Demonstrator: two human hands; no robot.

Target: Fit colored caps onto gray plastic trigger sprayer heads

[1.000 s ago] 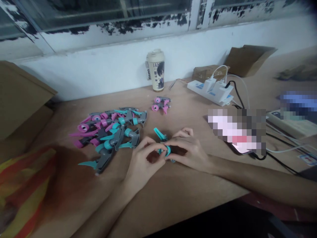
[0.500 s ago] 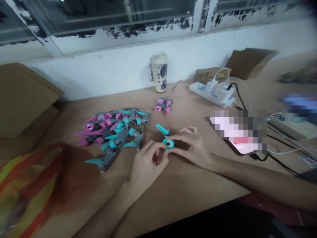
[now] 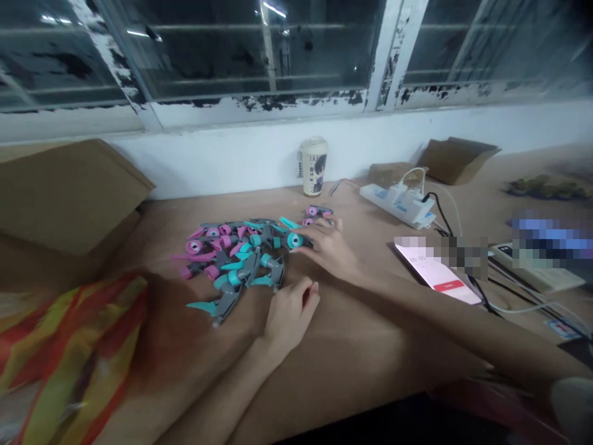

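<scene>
At frame centre, the right hand (image 3: 330,248) pinches a teal-and-grey sprayer head (image 3: 293,240) against the pile (image 3: 231,259), steadying it. The left hand (image 3: 290,312) rests below on the surface (image 3: 370,346), loosely curled, empty.

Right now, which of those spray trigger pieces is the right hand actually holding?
The teal-capped trigger at the pile's right edge, under the right hand's fingertips. The others lie untouched in the pile, and a small pink group sits apart behind the hand.
</scene>
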